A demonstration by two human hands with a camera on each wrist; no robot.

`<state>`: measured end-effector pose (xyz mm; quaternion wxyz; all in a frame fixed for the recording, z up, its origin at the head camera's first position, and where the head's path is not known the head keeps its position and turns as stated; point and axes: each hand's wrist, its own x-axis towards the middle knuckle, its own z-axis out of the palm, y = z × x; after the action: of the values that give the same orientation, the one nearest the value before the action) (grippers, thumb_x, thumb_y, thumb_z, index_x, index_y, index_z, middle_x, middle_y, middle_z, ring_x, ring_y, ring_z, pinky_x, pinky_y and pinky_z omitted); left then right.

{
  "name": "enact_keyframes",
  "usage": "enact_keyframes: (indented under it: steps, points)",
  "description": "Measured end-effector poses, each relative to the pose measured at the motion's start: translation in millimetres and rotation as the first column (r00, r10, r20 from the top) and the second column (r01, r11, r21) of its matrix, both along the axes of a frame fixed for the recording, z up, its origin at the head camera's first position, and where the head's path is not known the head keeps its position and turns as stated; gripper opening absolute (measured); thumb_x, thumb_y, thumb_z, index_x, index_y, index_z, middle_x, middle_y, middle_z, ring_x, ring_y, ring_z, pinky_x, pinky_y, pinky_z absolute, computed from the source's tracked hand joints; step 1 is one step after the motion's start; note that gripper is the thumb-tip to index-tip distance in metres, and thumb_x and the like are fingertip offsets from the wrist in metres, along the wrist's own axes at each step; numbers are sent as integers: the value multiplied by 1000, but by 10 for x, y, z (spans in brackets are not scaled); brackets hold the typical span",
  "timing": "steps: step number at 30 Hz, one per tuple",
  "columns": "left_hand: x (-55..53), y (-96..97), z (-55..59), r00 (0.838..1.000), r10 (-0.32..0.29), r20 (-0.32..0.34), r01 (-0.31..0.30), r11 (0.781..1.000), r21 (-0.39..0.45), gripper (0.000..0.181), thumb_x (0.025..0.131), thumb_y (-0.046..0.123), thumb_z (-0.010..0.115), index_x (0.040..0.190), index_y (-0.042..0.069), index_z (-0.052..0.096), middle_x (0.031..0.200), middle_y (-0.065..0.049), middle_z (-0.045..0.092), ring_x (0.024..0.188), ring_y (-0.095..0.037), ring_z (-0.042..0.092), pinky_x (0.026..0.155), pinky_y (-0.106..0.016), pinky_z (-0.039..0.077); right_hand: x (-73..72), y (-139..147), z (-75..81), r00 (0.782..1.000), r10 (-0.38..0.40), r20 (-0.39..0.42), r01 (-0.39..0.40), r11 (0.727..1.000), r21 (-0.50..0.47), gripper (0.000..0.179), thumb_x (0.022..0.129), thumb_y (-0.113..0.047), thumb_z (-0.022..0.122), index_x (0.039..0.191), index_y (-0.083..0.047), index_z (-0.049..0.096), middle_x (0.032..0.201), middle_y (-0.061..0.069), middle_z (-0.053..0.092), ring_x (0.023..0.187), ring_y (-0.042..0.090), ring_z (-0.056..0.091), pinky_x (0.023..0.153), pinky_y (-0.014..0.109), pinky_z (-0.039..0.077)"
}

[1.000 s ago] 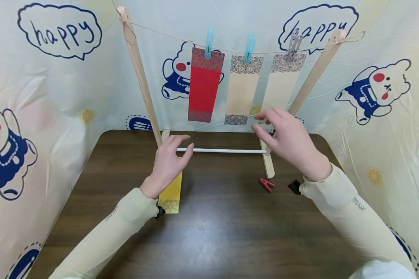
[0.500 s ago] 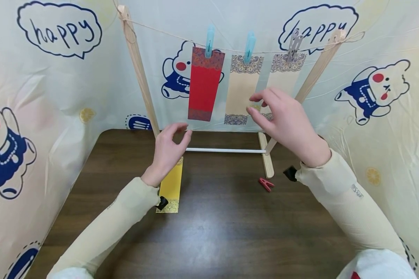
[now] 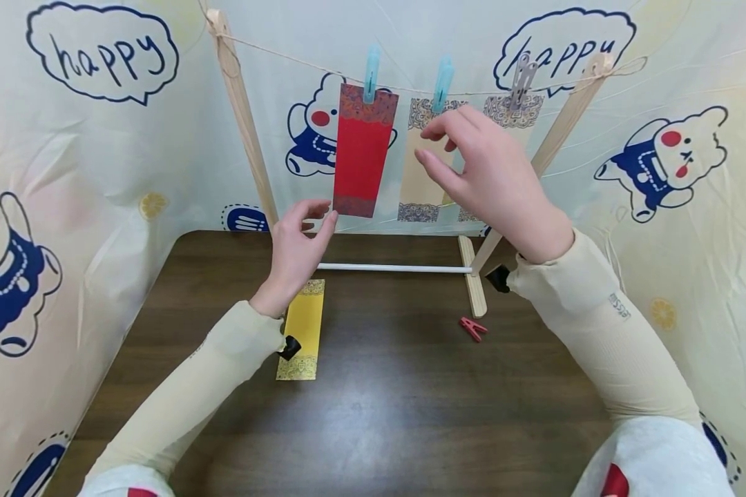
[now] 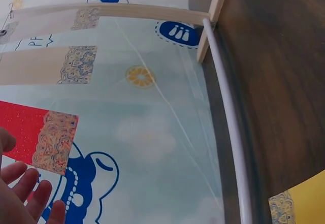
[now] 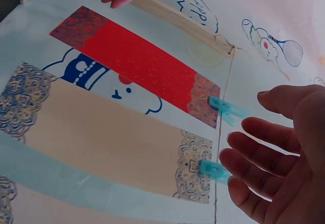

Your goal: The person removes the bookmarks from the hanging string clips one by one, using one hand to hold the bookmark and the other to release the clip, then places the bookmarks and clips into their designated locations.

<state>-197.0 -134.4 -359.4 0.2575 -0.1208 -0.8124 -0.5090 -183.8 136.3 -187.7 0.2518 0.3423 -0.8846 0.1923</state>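
A red card (image 3: 365,152) with patterned ends hangs from a string by a blue clothespin (image 3: 371,77). To its right a beige card (image 3: 418,172) hangs from a second blue clothespin (image 3: 443,84). My left hand (image 3: 295,245) is raised by the lower left corner of the red card, fingers loosely bent, nothing in them. In front of the beige card, below the string, my right hand (image 3: 494,176) hovers with relaxed fingers and holds nothing. The right wrist view has its fingers (image 5: 264,137) near the clothespins. A pale card (image 3: 514,114) under a grey clothespin (image 3: 523,81) is partly covered by that hand.
Two wooden posts (image 3: 242,117) carry the string, joined low down by a white rod (image 3: 398,268). A yellow card (image 3: 304,324) lies on the brown table (image 3: 385,400), partly under the left wrist. A red clothespin (image 3: 473,329) lies near the right post's foot.
Both hands have risen. The right moved up and left from the pale card to before the beige one; the left went up toward the red card's lower corner. The cards still hang in place.
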Motion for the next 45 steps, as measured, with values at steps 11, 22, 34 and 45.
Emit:
enact_keyframes:
  steps: [11, 22, 34, 45]
  points:
    - [-151, -11, 132, 998, 27, -55, -24, 999, 45, 28, 101, 20, 69, 125, 4, 71, 120, -15, 72, 110, -23, 65, 93, -49, 55, -115, -223, 280, 998, -6, -65, 8, 999, 33, 32, 106, -27, 60, 126, -2, 65, 120, 16, 68, 104, 28, 63, 92, 40, 53]
    - [-235, -18, 169, 999, 28, 19, -29, 998, 64, 33, 100, 28, 72, 129, 11, 70, 124, -7, 70, 111, -21, 65, 97, -51, 55, -292, -329, 532, 994, -19, -105, 26, 997, 69, 34, 108, -30, 56, 128, -4, 65, 127, 16, 65, 118, 27, 58, 106, 34, 47]
    - [-320, -1, 190, 995, 8, 102, -18, 995, 99, 33, 102, 30, 69, 130, 12, 71, 125, -5, 72, 112, -19, 65, 96, -35, 56, -464, -447, 629, 993, -106, -61, 113, 985, 127, 43, 107, -35, 56, 139, -8, 64, 138, 11, 66, 130, 26, 52, 117, 30, 35]
    - [-349, 38, 189, 991, -38, 125, 18, 988, 153, 33, 102, 29, 69, 130, 12, 71, 125, -6, 72, 109, -20, 65, 93, -35, 56, -526, -560, 643, 968, -242, 58, 215, 931, 294, 58, 107, -41, 53, 159, -14, 45, 153, 10, 54, 150, 26, 33, 127, 42, 12]
